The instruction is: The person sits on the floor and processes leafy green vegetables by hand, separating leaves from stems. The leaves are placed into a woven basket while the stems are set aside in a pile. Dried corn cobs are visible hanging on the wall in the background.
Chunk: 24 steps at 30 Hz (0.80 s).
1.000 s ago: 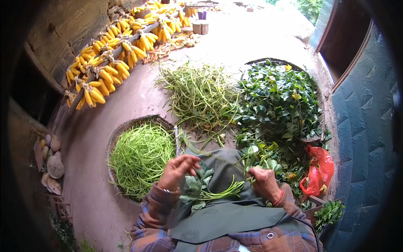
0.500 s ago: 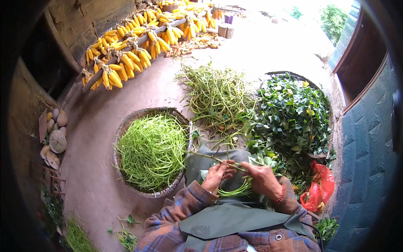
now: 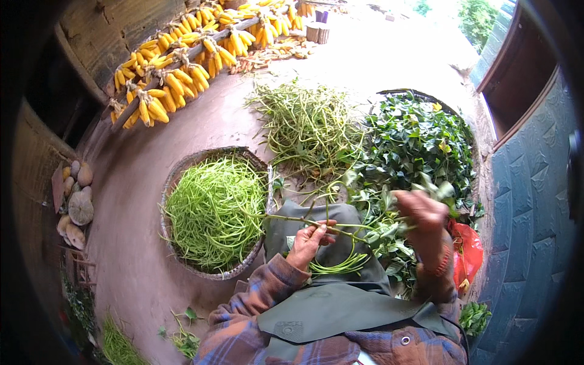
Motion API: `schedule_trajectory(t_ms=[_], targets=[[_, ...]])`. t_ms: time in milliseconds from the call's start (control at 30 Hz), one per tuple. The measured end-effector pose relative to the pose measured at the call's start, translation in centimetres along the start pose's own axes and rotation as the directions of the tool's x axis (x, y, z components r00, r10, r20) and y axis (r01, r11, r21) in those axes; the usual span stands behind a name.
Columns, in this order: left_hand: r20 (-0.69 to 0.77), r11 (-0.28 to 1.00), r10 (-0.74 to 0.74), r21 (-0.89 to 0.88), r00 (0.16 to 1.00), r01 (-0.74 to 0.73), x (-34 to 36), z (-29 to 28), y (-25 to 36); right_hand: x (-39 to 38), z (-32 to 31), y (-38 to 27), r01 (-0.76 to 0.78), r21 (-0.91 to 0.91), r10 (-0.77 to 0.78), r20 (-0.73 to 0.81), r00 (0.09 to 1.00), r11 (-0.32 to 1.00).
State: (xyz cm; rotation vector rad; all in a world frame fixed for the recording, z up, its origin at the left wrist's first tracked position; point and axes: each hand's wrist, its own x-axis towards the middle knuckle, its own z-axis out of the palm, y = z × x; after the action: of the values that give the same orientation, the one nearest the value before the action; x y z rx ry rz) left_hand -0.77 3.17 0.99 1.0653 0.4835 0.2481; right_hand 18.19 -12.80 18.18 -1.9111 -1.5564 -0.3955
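My left hand (image 3: 309, 244) pinches a green leafy vine stem (image 3: 285, 217) over my lap, its thin side stalks spreading both ways. A curved bunch of slim green stalks (image 3: 344, 266) lies on the dark green apron (image 3: 331, 304) just right of that hand. My right hand (image 3: 423, 219), with a red bracelet at the wrist, is raised over the leaves to the right. Its fingers are smeared by motion, and a blurred leaf (image 3: 437, 190) shows beside them. Left of my lap stands a round woven basket (image 3: 176, 258) heaped with bright green stalks (image 3: 213, 210).
Ahead lies a tangled heap of bare vines (image 3: 304, 125). A large pile of dark green leaves (image 3: 420, 143) fills the right, with a red plastic bag (image 3: 467, 255) at its near end. Yellow corn cobs (image 3: 176, 85) hang from a pole; pumpkins (image 3: 81, 207) sit by the left wall.
My right hand has left the stem and swung right, up over the leaves. My left hand keeps hold of the vine stem. The whole view has shifted slightly.
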Motion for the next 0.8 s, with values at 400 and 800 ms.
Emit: schedule_trajectory(t_ms=[400,800], targets=[[0.007,0.997,0.020,0.072,1.000,-0.021,-1.3,0.1,1.6,4.3,6.1,0.0,0.182,-0.007,-0.177,0.192,0.965,0.983],[-0.230,0.984,-0.010,-0.174,0.973,-0.031,-0.7,-1.2,2.1,-4.3,-0.7,4.7,-0.276,-0.096,0.271,-0.063,0.961,0.956]])
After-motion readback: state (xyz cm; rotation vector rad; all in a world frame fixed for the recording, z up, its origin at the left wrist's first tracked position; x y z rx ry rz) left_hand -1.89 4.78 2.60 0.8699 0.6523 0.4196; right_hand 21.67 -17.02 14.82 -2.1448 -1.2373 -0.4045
